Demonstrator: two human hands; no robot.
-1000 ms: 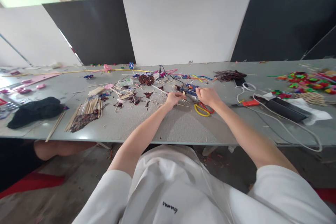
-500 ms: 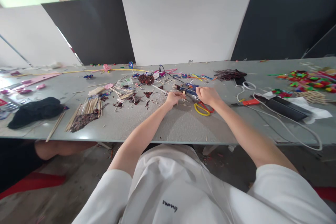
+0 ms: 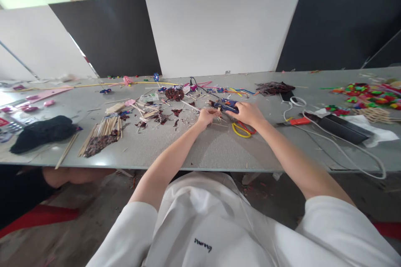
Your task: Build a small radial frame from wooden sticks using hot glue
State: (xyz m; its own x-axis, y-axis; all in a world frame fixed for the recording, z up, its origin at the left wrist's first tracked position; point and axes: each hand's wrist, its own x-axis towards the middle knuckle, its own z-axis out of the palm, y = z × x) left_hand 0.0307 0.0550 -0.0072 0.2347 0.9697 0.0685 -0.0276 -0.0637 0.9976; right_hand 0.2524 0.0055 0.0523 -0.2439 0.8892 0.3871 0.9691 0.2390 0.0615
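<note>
The right hand point(image 3: 246, 112) is wrapping round the rear of a blue tool point(image 3: 230, 103), its fingers curling in, and the tool is pointing across toward the left hand point(image 3: 207, 117). The left hand is holding its fingertips nearly together — it is pinching a small pale piece point(image 3: 219, 110), too small to make out clearly, just beside the tool's front end. Whether tool and piece are touching, I cannot tell. Both hands are working low over the grey counter point(image 3: 175, 154), near its middle, with the forearms reaching in from the near edge.

Just below the right hand, a yellow loop point(image 3: 241, 136) and a red loop point(image 3: 252, 132) are lying side by side. Left of the left hand, thin sticks and dark scraps point(image 3: 177, 112) are littering the surface, and a round dark piece point(image 3: 174, 94) is sitting behind them. Farther left, a bundle of sticks point(image 3: 109, 126) is lying next to a black cloth point(image 3: 46, 133). On the right, an orange-handled cutter point(image 3: 300, 122) is resting near a black case point(image 3: 346, 128) — a white cable point(image 3: 380, 169) is looping round it — and a multicoloured pile point(image 3: 366, 94) is spreading beyond.
</note>
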